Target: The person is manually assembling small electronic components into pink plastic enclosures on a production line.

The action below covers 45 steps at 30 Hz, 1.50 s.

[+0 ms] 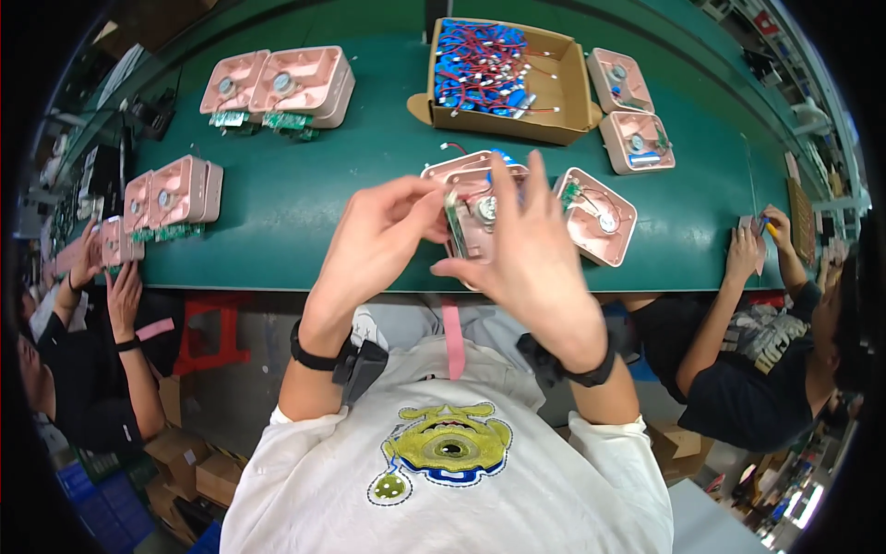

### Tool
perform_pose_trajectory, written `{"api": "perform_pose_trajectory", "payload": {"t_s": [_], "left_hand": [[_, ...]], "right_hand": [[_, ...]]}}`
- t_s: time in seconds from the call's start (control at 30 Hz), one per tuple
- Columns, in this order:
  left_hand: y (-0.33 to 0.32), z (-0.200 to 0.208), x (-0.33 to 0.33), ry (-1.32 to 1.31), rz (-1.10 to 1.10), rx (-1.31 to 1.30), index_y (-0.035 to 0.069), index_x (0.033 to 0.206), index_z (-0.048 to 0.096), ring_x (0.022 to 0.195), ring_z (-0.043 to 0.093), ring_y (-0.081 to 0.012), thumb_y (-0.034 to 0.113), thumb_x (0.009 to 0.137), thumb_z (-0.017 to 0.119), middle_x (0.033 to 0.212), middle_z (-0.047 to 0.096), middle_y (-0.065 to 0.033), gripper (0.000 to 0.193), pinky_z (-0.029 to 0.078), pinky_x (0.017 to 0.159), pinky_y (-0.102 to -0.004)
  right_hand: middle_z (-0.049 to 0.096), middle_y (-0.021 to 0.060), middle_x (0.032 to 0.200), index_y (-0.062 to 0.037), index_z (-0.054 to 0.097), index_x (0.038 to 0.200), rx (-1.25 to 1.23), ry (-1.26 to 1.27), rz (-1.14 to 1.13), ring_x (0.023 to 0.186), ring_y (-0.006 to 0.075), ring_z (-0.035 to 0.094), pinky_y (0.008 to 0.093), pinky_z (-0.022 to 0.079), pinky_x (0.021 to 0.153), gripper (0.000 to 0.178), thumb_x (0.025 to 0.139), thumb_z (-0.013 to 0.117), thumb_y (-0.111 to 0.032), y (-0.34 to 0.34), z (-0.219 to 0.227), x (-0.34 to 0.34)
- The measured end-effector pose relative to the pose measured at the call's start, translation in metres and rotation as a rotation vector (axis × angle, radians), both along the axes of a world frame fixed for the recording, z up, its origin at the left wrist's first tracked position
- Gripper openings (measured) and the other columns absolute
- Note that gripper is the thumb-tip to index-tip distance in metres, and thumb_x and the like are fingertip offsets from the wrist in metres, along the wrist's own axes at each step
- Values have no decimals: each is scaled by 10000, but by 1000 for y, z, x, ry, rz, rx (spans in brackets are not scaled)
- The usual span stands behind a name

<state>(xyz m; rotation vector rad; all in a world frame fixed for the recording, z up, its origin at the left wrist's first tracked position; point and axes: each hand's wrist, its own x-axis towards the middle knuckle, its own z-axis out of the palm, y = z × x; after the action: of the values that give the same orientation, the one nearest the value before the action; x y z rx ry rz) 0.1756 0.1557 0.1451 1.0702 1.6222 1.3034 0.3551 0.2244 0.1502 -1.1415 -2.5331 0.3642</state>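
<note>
In front of me on the green table lies a pink plastic housing with a round speaker inside. A small circuit board stands tilted at the housing's left side, pinched at its edge by the fingertips of my left hand. My right hand hovers over the housing's right side, its fingers spread and slightly blurred. Part of a blue battery shows by its index finger. Behind is another pink housing, partly covered. Right of my hand sits a pink housing with a speaker and a green board.
A cardboard box of blue batteries with red and black wires stands at the back. Pink housings are stacked back left, more housings further left, and two back right. Co-workers' hands work at both sides.
</note>
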Motion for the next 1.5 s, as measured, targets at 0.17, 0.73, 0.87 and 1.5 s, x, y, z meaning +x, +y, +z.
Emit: {"api": "perform_pose_trajectory", "payload": {"t_s": [0.17, 0.73, 0.87, 1.5], "left_hand": [[-11, -4, -6, -146, -119, 18, -13, 1216, 736, 815, 672, -119, 107, 1053, 665, 1049, 691, -47, 215, 571, 713, -268], [47, -61, -11, 563, -44, 154, -16, 1255, 699, 1101, 641, -358, 106, 937, 711, 1191, 670, -171, 341, 519, 957, -439], [45, -67, -33, 578, -140, -14, -24, 1252, 692, 1111, 623, -410, 68, 904, 694, 1196, 667, -193, 360, 488, 1003, -477], [75, -52, 116, 863, -225, 292, -100, 1092, 640, 991, 619, -450, -17, 860, 661, 1024, 644, -286, 247, 525, 846, -502]], "right_hand": [[411, 345, 1492, 34, 343, 1566, -58, -36, -104, 1235, 567, 530, 585, 477, 1068, 1058, 742, 922, -292, -7, -4, -9], [528, 343, 1437, 29, 408, 1547, -17, -114, -656, 1274, 505, 572, 487, 504, 1073, 932, 796, 844, -311, 156, -54, 229], [556, 322, 1427, 4, 440, 1535, 188, -116, -626, 1224, 492, 607, 494, 525, 1032, 875, 836, 855, -319, 148, -52, 223], [766, 139, 971, -20, 683, 1263, 4, 51, 523, 935, 371, 734, 496, 583, 841, 362, 907, 708, -81, 148, -51, -22]]}}
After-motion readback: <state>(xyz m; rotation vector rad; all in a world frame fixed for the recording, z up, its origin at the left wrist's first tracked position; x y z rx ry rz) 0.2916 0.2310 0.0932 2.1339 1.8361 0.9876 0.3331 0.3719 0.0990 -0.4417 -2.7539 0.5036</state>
